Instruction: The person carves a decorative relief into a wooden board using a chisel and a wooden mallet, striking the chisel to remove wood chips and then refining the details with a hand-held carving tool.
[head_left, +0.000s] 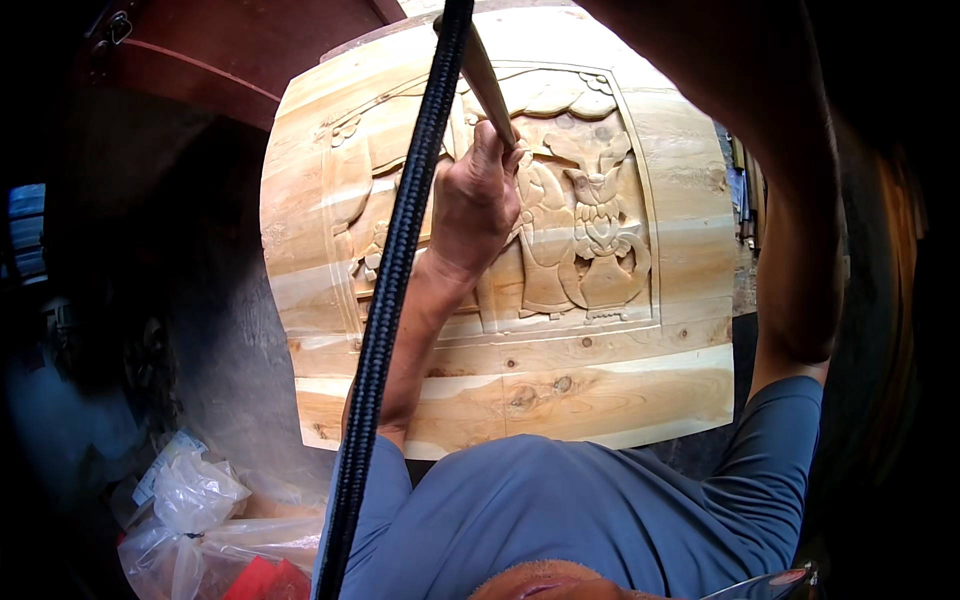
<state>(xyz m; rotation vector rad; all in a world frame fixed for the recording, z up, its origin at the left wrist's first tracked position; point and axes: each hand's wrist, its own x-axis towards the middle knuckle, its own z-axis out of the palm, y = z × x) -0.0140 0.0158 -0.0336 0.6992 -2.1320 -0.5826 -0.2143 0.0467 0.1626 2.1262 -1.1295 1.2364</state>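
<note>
My left hand [472, 200] is closed around a wooden-handled tool [488, 95], probably a chisel, held over the carved middle of a pale wooden panel [300, 200]. The tool's lower end is hidden behind my fingers. Around my hand the panel shows a relief carving [600, 230] of figures and scalloped shapes within a grooved rectangular border. My right arm [790, 200] is raised along the right side, its hand beyond the top edge and out of sight. A black braided cord [400, 280] crosses the view in front of the panel and my left arm.
A dark red wooden surface [200, 45] with a metal fitting is at the upper left. A clear plastic bag [200, 520] with something red inside lies at the lower left. Narrow pieces of material [742, 200] stand just beyond the panel's right edge, partly behind my right arm.
</note>
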